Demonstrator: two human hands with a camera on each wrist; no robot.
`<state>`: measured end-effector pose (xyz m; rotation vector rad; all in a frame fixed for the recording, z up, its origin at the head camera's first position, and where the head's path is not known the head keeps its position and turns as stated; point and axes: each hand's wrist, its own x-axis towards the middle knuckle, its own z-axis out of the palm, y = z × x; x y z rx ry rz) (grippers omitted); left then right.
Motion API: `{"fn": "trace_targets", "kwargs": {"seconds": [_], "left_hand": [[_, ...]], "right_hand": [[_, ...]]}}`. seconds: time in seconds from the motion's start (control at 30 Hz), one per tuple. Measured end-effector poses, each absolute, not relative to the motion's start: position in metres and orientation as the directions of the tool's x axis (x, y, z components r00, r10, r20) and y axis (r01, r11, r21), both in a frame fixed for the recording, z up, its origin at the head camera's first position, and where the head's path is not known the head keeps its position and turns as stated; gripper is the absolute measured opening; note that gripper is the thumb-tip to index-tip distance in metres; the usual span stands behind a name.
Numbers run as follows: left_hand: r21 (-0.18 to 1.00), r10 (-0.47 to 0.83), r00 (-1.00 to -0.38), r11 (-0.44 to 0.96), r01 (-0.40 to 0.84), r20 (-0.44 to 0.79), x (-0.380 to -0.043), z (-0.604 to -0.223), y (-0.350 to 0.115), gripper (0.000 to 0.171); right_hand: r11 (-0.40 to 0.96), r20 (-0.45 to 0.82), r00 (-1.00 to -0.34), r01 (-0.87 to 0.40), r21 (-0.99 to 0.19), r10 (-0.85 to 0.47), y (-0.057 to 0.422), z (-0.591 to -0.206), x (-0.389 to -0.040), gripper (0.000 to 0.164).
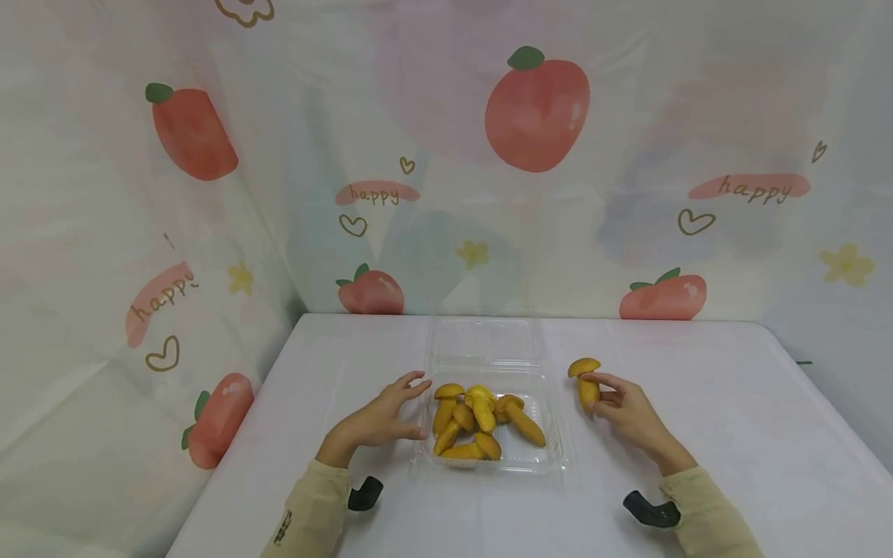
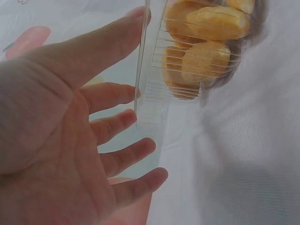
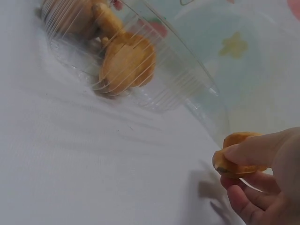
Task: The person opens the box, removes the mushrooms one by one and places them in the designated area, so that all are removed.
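A clear plastic clamshell box (image 1: 554, 434) stands on the white table with its lid (image 1: 484, 341) folded back behind it. Several yellow-brown mushrooms (image 1: 525, 425) lie inside, mostly toward the left and middle. At the box's left side is my left hand (image 1: 380, 415), fingers spread; in the left wrist view its thumb and a fingertip touch the clear rim. To the right of the box, my right hand (image 1: 628, 415) pinches one mushroom (image 1: 584, 367) by its stem, cap upward, a little above the table. The right wrist view shows thumb and fingers around this mushroom (image 3: 239, 157).
Behind the table (image 1: 753, 418) hangs a pale cloth (image 1: 446, 155) printed with fruit, hearts and flowers, which also covers the left side. Black curved straps (image 1: 651, 511) show by both sleeves.
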<state>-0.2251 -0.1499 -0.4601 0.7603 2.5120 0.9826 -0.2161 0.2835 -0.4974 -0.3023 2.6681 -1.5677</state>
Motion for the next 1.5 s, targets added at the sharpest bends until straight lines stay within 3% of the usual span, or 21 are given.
{"fn": "trace_targets", "kwargs": {"seconds": [0.47, 0.9, 1.17, 1.5], "left_hand": [[0.698, 0.58, -0.806, 0.624, 0.35, -0.115, -0.226, -0.46, -0.149, 0.083], [0.693, 0.57, -0.813, 0.635, 0.341, -0.123, -0.223, -0.458, -0.149, 0.083], [0.688, 0.572, -0.812, 0.636, 0.348, -0.118, -0.224, -0.458, -0.148, 0.083], [0.683, 0.57, -0.814, 0.64, 0.351, -0.116, -0.224, -0.46, -0.149, 0.083]], "right_hand": [[0.533, 0.138, -0.97, -0.225, -0.815, -0.199, 0.282, -0.507, -0.219, 0.043], [0.585, 0.148, -0.975, -0.218, -0.782, -0.165, 0.28, -0.513, -0.217, 0.039], [0.604, 0.08, -0.979, -0.179, -0.776, -0.188, 0.282, -0.509, -0.216, 0.04], [0.598, 0.126, -0.976, -0.207, -0.774, -0.175, 0.283, -0.51, -0.216, 0.04]]}}
